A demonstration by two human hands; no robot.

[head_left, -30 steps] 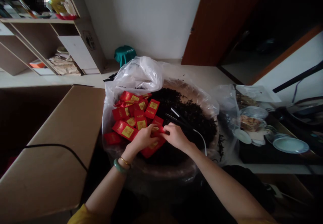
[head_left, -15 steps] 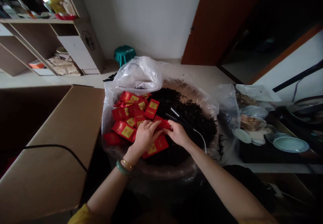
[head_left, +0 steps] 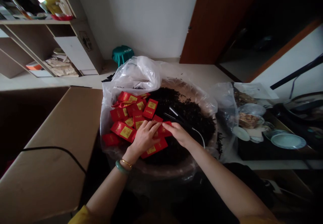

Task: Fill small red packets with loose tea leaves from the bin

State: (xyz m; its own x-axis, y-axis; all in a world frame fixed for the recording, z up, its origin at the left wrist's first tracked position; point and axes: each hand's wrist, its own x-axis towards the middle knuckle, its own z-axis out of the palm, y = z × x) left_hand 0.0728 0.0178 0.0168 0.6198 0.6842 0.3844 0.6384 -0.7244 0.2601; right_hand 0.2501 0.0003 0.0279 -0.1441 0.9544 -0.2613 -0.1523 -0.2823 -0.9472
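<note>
A small red packet (head_left: 166, 131) with yellow print lies between my two hands, over the pile. My left hand (head_left: 144, 137) is closed over its left part, the fingers covering much of it. At its right edge my right hand (head_left: 181, 134) pinches it between thumb and fingers. Several more red packets (head_left: 123, 130) with gold labels are heaped to the left, and another packet (head_left: 156, 148) lies just below my hands. Dark dried leaves (head_left: 199, 114), like tea, fill the plastic-lined basket (head_left: 174, 171). On them rests a black hand tool (head_left: 175, 117) with two long arms and a white cord.
An open cardboard box (head_left: 58, 143) stands close on the left. White plastic lining (head_left: 138, 72) bunches up at the basket's far side. To the right, a low table holds a pale bowl (head_left: 288, 141) and a clear tub (head_left: 249, 119). A teal bin (head_left: 122, 54) stands by the wall.
The packet has been turned and flattened in my hands, with more of its red face now showing at the right. My left fingers have spread across it. The view shifted slightly.
</note>
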